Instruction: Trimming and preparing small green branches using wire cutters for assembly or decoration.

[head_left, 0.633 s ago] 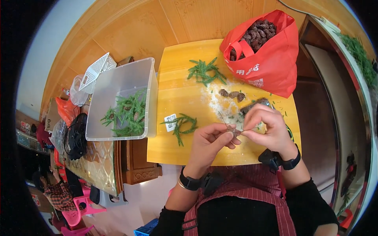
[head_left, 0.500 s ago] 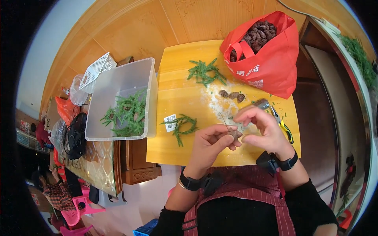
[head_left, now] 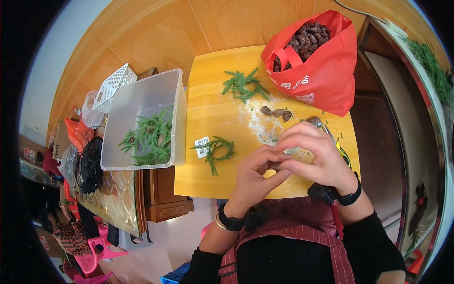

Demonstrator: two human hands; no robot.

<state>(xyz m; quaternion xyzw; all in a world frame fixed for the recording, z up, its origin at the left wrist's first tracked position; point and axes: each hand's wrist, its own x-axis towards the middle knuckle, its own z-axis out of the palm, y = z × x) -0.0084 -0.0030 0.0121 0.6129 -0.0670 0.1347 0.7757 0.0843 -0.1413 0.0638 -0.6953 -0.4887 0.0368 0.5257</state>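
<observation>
In the head view, on the near left of the red bag (head_left: pixel 324 78), the left hand (head_left: pixel 257 173) pinches a mostly hidden brown piece (head_left: pixel 274 166); the right hand (head_left: pixel 314 154) curls beside it, its grip unclear. Cones (head_left: pixel 279 113) lie near the bag.

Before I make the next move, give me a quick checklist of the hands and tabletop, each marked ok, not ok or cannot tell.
1. Small brown piece in the left hand: ok, though mostly hidden.
2. Right hand gripping it too: cannot tell; fingers hide the contact.
3. Loose pine cones clear of both hands: ok.
4. Green sprig ring apart from the left hand: ok.
5. Yellow-handled tool fully visible: not ok, partly behind the right hand.
</observation>
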